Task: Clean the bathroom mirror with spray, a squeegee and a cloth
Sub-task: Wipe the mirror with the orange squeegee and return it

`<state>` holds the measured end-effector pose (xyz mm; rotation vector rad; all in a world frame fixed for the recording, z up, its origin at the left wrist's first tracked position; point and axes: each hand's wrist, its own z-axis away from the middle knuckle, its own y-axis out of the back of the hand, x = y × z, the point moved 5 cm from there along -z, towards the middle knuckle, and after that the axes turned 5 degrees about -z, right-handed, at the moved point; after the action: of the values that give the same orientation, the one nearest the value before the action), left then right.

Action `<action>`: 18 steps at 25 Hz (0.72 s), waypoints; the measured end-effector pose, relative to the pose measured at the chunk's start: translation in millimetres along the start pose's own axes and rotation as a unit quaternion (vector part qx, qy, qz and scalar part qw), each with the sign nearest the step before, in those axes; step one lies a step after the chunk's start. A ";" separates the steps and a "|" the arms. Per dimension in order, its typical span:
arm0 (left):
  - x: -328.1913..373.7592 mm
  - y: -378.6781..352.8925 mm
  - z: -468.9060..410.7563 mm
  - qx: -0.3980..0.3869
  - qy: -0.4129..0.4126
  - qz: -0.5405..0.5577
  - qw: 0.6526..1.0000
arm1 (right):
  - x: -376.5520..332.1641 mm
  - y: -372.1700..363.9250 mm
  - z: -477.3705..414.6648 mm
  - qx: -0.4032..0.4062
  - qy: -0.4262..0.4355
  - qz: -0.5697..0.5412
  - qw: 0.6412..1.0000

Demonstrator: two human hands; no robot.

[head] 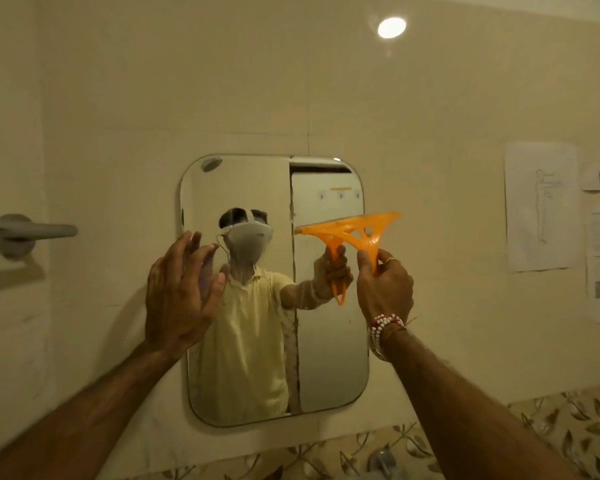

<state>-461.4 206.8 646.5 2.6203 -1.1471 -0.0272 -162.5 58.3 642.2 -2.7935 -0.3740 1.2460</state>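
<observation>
Right hand (pixel 384 289) grips orange squeegee (pixel 357 230) against mirror (pixel 326 358); left hand (pixel 179 296) raised, open, empty.

A glossy glass mirror (pixel 329 358) is seen on a smooth, matt cream wall (pixel 222 98). The squeegee (pixel 357 232) is made of translucent orange plastic with a slight shine. A smooth grey bar (pixel 32 231) of metallic look is fixed at the left. Matt white paper sheets (pixel 539 206) are stuck at the right.

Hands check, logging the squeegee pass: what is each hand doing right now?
Left hand: open, fingers spread, holding nothing.
Right hand: closed on the orange squeegee handle.
</observation>
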 end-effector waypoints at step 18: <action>-3.4 4.1 1.3 0.020 0.014 -0.020 1.000 | -17.1 -59.1 60.4 -0.189 -0.061 -0.022 0.980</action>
<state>-466.8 206.3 646.0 2.6691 -1.0981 0.0232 -229.8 108.8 623.1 -2.9954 -0.7510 1.4780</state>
